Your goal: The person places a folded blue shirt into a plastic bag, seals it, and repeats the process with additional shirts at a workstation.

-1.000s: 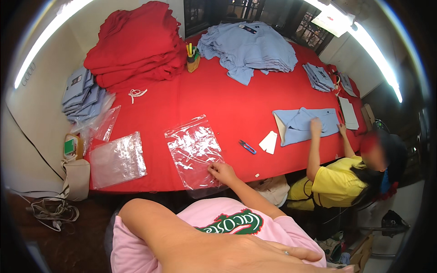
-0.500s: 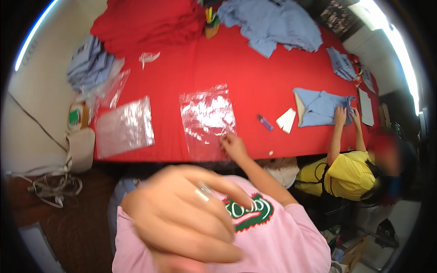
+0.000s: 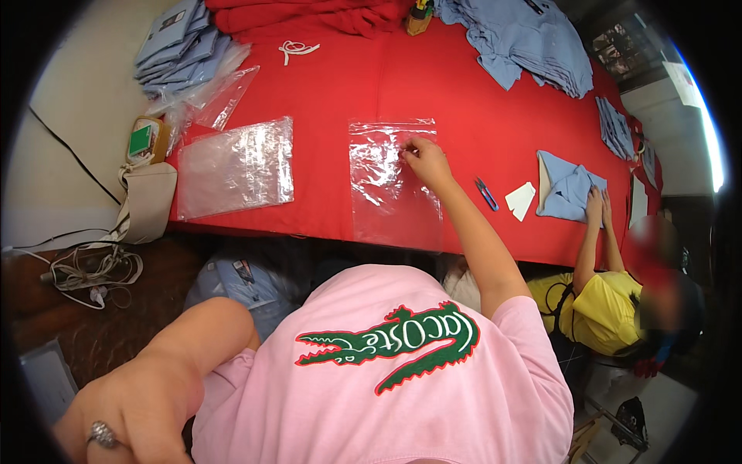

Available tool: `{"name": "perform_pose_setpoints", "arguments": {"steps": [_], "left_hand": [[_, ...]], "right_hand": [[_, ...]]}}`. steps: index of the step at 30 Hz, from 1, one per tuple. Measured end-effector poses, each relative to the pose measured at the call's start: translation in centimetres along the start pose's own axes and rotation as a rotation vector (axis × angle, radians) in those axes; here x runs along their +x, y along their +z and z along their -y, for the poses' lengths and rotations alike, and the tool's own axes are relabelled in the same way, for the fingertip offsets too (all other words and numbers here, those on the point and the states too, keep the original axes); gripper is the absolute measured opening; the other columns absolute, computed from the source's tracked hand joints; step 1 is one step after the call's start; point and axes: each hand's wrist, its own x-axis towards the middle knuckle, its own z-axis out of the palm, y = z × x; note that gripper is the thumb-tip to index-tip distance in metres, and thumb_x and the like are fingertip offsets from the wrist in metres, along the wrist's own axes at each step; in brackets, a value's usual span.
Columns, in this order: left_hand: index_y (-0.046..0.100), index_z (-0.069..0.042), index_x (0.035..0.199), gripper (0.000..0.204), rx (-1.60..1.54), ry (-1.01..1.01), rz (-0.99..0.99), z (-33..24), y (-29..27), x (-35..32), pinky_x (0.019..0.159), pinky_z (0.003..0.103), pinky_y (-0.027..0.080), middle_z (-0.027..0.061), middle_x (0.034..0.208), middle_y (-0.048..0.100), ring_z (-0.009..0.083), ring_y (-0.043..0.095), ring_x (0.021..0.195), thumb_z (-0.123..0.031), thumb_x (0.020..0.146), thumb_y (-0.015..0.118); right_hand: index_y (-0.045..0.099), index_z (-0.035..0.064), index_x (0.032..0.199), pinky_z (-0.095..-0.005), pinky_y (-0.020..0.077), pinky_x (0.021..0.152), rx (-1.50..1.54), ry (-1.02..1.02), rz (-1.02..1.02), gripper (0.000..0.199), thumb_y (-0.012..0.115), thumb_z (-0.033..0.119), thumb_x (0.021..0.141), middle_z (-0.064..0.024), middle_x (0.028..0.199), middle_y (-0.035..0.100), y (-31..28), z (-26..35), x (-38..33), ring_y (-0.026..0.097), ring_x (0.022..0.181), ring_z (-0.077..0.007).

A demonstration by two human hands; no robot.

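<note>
The clear bag lies flat on the red surface. The right hand touches the bag's upper right part, thumb and fingertips drawn together; whether this grip pinches the film, I cannot tell. Well left of the bag and nearer the body, the left hand is partly cut off, its grip unclear. Stacked bags lie left of the bag, snips right.
</note>
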Motion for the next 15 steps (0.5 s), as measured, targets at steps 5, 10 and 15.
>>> {"name": "perform_pose_setpoints", "arguments": {"steps": [5,10,15], "left_hand": [[0.076,-0.006,0.108,0.014,-0.1,0.016,0.069,0.3,-2.9,0.0,0.081,0.031,0.056,0.0088,0.119,0.075,0.0164,0.072,0.09,-0.008,0.098,0.067],[0.072,-0.007,0.127,0.025,-0.11,0.073,0.311,1.7,-6.6,1.7,0.065,0.027,0.045,0.0042,0.131,0.071,0.0151,0.07,0.079,-0.012,0.109,0.055],[0.071,-0.009,0.125,0.025,-0.267,-0.188,0.496,-0.3,-9.8,-1.6,0.078,0.033,0.051,0.0066,0.133,0.068,0.0211,0.071,0.091,-0.013,0.1,0.071]], "right_hand": [[0.07,0.0007,0.124,-0.0462,0.0585,0.092,-0.104,-0.018,0.059,0.043,0.077,0.032,0.095,-0.0163,0.124,0.073,6.4,6.6,2.9,0.073,0.11,-0.0322],[0.056,-0.0067,0.13,-0.0429,0.0638,0.089,-0.682,0.041,-0.027,0.049,0.072,0.027,0.098,-0.0218,0.128,0.06,12.6,10.1,3.5,0.067,0.117,-0.0366],[0.059,-0.0036,0.122,-0.0407,0.0635,0.086,-0.821,-0.088,-0.162,0.029,0.064,0.009,0.097,-0.0219,0.12,0.062,15.0,8.3,4.2,0.067,0.108,-0.0358]]}}
